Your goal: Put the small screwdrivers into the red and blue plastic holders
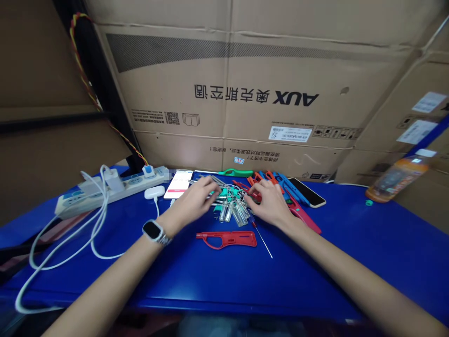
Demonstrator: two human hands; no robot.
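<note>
Fingers (209,187) hide part of the tool pile (232,209); their grip is unreadable. Left of it, a white cable (105,257) runs off-frame.

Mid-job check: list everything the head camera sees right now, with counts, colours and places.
table: one, blue, under everything.
cardboard boxes: several, brown, behind the table.
power strip: one, white and blue, far left, plugs in it.
cables: several, white, looping off left.
lit phone: one, white screen, behind the left grip.
dark phone: one, black, right of the pile.
bottle: one, orange, tilted, far right.
plastic shells: several, red, blue, green, behind the pile.
single shell: one, red, alone, nearest the camera.
clear tubes: piled, count unclear, centre.
watch: one, black face, left wrist.
left grip: bare hand, on the pile's left.
right grip: bare hand, on the pile's right.
</note>
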